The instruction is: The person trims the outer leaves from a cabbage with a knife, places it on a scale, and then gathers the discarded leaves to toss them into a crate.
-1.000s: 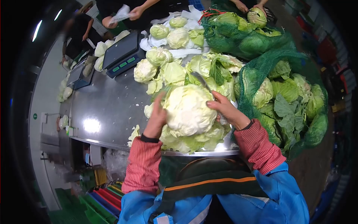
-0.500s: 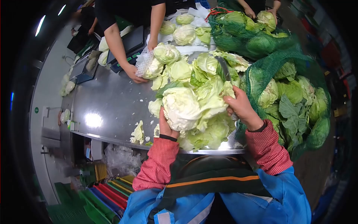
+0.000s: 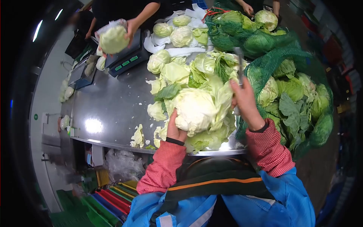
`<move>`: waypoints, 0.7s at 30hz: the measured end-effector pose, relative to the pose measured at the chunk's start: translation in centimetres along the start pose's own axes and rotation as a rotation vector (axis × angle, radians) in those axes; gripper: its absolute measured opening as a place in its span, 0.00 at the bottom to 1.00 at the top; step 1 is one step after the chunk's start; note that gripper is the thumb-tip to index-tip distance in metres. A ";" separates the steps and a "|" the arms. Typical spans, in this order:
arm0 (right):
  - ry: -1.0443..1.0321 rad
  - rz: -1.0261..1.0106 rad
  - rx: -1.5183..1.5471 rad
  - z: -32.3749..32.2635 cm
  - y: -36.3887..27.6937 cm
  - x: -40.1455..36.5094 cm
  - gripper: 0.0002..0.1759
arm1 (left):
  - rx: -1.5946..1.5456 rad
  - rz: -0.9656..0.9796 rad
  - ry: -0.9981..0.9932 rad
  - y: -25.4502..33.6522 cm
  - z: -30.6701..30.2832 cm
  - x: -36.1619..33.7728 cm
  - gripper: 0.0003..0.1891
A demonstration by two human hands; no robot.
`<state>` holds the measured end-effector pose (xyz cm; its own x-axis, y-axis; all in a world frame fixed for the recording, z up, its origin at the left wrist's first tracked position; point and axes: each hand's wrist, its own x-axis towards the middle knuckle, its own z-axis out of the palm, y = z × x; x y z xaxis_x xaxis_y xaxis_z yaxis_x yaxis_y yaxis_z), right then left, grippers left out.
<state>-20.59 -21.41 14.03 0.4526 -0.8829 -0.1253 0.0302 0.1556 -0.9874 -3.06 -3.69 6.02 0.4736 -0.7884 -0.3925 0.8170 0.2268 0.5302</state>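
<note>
A pale cabbage rests in my left hand, whose fingers curve round its left side. My right hand is closed on a knife, its blade pointing up and away from me. The right thumb and fingers are also beside a loose outer leaf at the cabbage's right side; whether they pinch it is unclear. Under and behind the cabbage lies a heap of green leaves.
Green net sacks of cabbages stand at the right. A scale sits across the metal table. Beside it, a co-worker's hand holds a netted cabbage. Another person's hands are at the top right.
The co-worker has lifted the netted cabbage off the table toward the upper left, uncovering the scale. My cabbage has shifted slightly right, and the knife in my right hand now shows upright.
</note>
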 end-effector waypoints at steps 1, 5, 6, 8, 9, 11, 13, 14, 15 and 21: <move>0.070 -0.094 -0.188 -1.4 0.3 0.4 0.26 | -0.037 0.044 0.003 0.6 0.4 -0.2 0.28; -0.286 0.124 -0.194 0.1 1.6 -2.3 0.35 | 0.052 0.116 -0.170 2.6 2.9 -2.2 0.31; -0.339 0.117 -0.109 1.1 3.0 -3.0 0.34 | 0.114 0.105 -0.226 3.1 3.3 -2.7 0.32; -0.353 0.229 0.152 0.6 3.6 -2.1 0.34 | 0.245 0.097 -0.332 4.3 3.6 -3.0 0.37; -0.397 0.226 0.106 0.4 3.9 -1.3 0.33 | 0.284 0.059 -0.342 5.1 3.3 -3.0 0.39; -0.482 0.223 0.019 0.1 5.4 0.1 0.30 | 0.222 -0.048 -0.310 5.1 3.2 -2.3 0.40; -0.349 -0.177 -0.312 1.2 9.6 1.2 0.27 | 0.435 0.033 -0.144 2.8 0.5 -0.4 0.37; -0.276 -0.377 -0.475 1.7 10.9 1.4 0.25 | 0.542 0.073 -0.061 1.8 -0.3 0.2 0.36; -0.293 -0.328 -0.585 1.6 8.8 0.4 0.18 | 0.341 0.049 0.014 1.1 0.1 0.0 0.32; -0.274 -0.476 -1.254 0.3 5.9 -5.5 0.07 | 0.346 0.184 0.231 -2.8 -0.7 0.5 0.30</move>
<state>-22.65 -15.53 8.97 0.7905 -0.5993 0.1261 -0.5224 -0.7673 -0.3719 -4.82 -4.31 3.79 0.6936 -0.5955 -0.4054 0.5734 0.1158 0.8110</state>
